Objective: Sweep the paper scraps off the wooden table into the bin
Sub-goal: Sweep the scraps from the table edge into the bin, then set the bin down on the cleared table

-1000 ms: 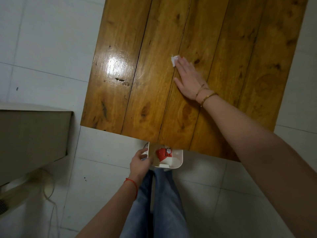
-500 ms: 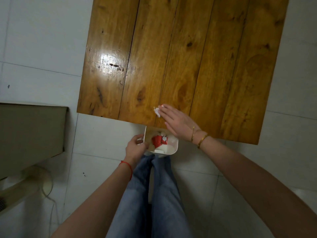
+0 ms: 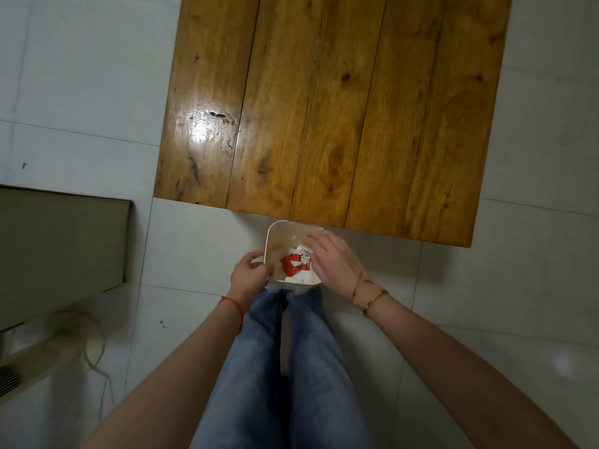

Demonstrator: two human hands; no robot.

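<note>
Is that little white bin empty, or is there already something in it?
Not empty. The small white plastic bin holds a red-and-white wrapper and white paper at the bottom, under the right hand.

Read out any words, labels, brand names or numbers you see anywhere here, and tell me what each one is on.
None can be read.
Red and white wrapper inside the white bin: it carries a white printed figure, but any lettering is too small and blurred to make out.
Wooden table, gold bracelets and red string bracelet: no text visible.
</note>
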